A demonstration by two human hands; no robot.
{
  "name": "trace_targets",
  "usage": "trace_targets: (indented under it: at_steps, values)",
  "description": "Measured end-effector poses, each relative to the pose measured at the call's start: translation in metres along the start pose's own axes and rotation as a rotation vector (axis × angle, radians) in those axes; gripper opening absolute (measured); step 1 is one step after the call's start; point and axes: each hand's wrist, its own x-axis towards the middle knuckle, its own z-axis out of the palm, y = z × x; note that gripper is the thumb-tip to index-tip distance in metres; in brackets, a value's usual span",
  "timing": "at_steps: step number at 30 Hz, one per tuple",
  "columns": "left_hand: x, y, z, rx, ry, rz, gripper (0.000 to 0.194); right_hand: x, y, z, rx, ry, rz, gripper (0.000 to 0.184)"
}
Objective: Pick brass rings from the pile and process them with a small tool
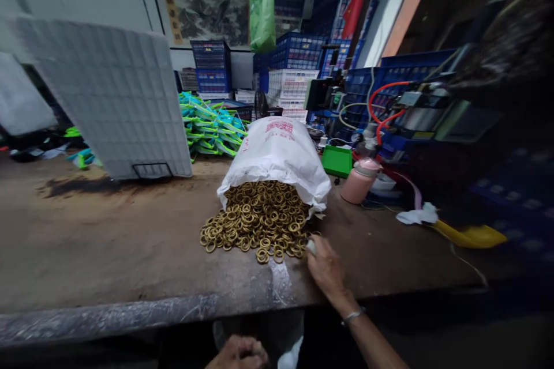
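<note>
A white woven sack [277, 150] lies on its side on the workbench, its mouth facing me. Many brass-coloured rings [264, 213] spill out of it in a loose heap. At the right edge of the heap is my right hand [326, 268], fingers bent together, with a pale cover on one fingertip. The hand hides whatever is in its grasp. Below the bench's front edge, my left hand [242, 353] is closed, its fingers curled in; what it holds, if anything, is hidden. A pale container [292, 323] stands under the edge behind it.
A grey-white ribbed panel [116, 98] stands upright at left, beside a pile of green and blue pieces [212, 127]. To the right are a green tray [336, 160], a pink bottle [360, 181], a machine with red hoses [415, 109] and a yellow object [471, 235].
</note>
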Motion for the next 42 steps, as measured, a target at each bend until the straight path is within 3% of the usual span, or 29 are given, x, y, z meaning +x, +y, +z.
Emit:
trace_targets:
  at_steps: [2,4,7,8,10,13,17,22,34,39,42]
  values:
    - [-0.010,0.018,-0.007,-0.096,0.113,0.036,0.030,0.007,0.018,-0.001,-0.118,0.002,0.147,0.025]
    - [-0.011,0.031,-0.024,-0.107,0.369,0.127,0.034,0.013,0.026,0.000,-0.199,-0.043,0.206,0.030]
    - [0.004,0.036,-0.068,0.106,0.925,0.315,0.030,0.014,0.019,0.005,-0.219,-0.072,0.160,0.031]
    - [0.013,0.035,-0.086,0.183,1.055,0.369,0.030,0.013,0.013,0.007,-0.214,-0.078,0.137,0.031]
    - [0.032,0.032,-0.119,0.421,1.202,0.408,0.033,0.009,-0.002,0.012,-0.212,-0.081,0.103,0.030]
    - [0.061,0.031,-0.152,0.523,1.223,0.433,0.034,0.005,-0.022,0.020,-0.215,-0.091,0.036,0.030]
    - [0.088,0.037,-0.162,0.605,1.253,0.429,0.036,0.004,-0.037,0.031,-0.224,-0.099,-0.018,0.029]
    - [0.107,0.038,-0.143,0.678,1.284,0.382,0.031,0.008,-0.044,0.038,-0.228,-0.100,-0.052,0.026]
    - [0.135,0.042,-0.100,0.767,1.375,0.244,0.042,0.017,-0.059,0.047,-0.182,-0.069,-0.110,0.015]
    - [0.138,0.041,-0.092,0.756,1.327,0.236,0.046,0.018,-0.060,0.045,-0.167,-0.074,-0.143,0.013]
    - [0.131,0.035,-0.094,0.741,1.245,0.319,0.040,0.018,-0.059,0.042,-0.147,-0.076,-0.168,0.014]
